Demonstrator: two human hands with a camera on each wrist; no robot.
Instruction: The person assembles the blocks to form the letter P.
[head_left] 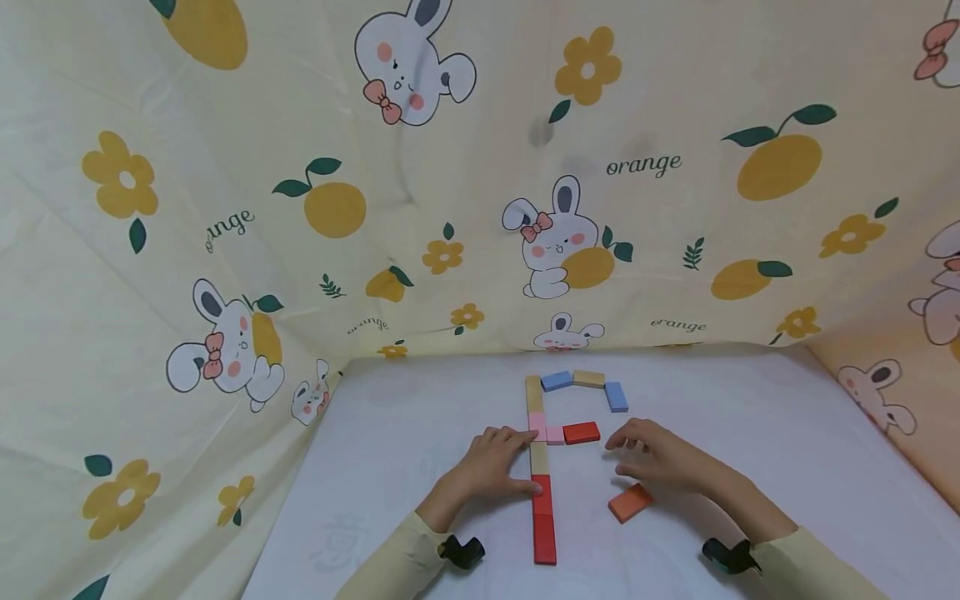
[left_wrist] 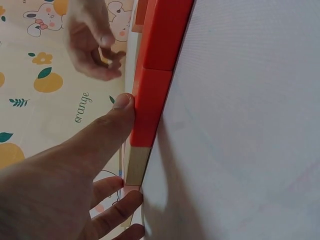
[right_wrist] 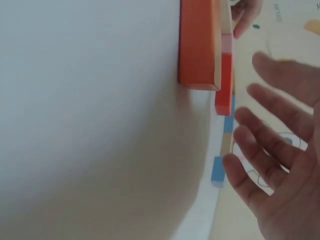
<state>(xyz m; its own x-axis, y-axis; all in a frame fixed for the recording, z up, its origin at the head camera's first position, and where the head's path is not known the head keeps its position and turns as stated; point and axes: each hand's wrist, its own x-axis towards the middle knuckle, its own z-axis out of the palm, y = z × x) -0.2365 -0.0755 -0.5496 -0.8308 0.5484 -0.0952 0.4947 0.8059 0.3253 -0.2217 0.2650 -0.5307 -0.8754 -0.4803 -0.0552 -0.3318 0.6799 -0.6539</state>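
Note:
My left hand [head_left: 491, 463] rests along a column of flat blocks in the head view. Its thumb touches a red block [left_wrist: 152, 102], and its fingertips lie at a pink block [head_left: 537, 425]. Below the thumb, another red block [head_left: 544, 540] ends the column; a wooden block [head_left: 540, 459] sits between red and pink. Right of the column, my right hand [head_left: 663, 457] hovers with loosely bent fingers and holds nothing. Near it on the table lies an orange block [head_left: 630, 503]. A small pink block [head_left: 555, 435] and a red block [head_left: 582, 432] form a row off the column.
A wooden block [head_left: 533, 393] tops the column. From there a blue block [head_left: 557, 381], a wooden block [head_left: 589, 379] and another blue block [head_left: 617, 397] curve rightward. The white tabletop [head_left: 420, 400] meets a printed cloth [head_left: 465, 167] at the back and sides.

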